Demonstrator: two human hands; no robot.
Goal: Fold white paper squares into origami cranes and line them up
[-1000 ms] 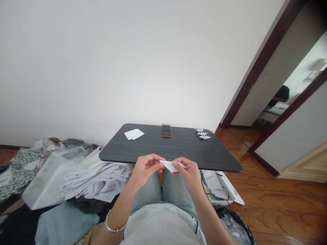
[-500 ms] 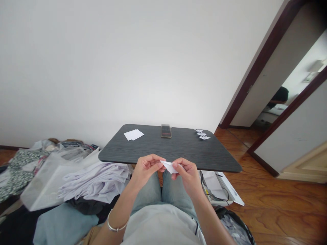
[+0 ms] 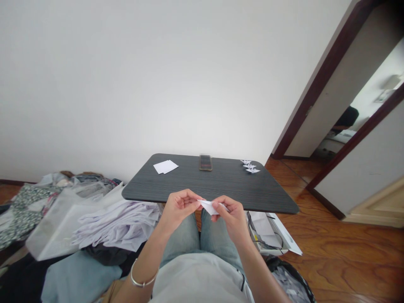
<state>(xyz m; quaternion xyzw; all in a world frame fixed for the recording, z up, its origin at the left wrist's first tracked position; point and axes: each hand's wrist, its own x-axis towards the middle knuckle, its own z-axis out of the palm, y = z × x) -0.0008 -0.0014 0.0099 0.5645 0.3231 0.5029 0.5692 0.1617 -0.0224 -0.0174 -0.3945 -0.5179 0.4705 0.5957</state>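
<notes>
A small folded piece of white paper [image 3: 210, 207], pointed at its left end, is pinched between my left hand [image 3: 181, 208] and my right hand [image 3: 229, 214]. Both hands hold it just above my knees, in front of the near edge of a dark wood-grain table [image 3: 202, 185]. On the table lie two overlapping white paper sheets [image 3: 166, 166], a smartphone [image 3: 205, 162] near the far edge, and several small white origami cranes [image 3: 250, 166] at the far right.
A heap of pale clothes and plastic bags [image 3: 116, 223] lies left of my legs. A white box with cables [image 3: 265, 231] sits under the table's right corner, on a wooden floor [image 3: 334, 248]. Through a doorway [image 3: 344, 126], a person [image 3: 347, 118] is seen in another room.
My hands have shifted only slightly, with the left hand a little higher. The folded paper stays pinched between them, and nothing on the table has moved.
</notes>
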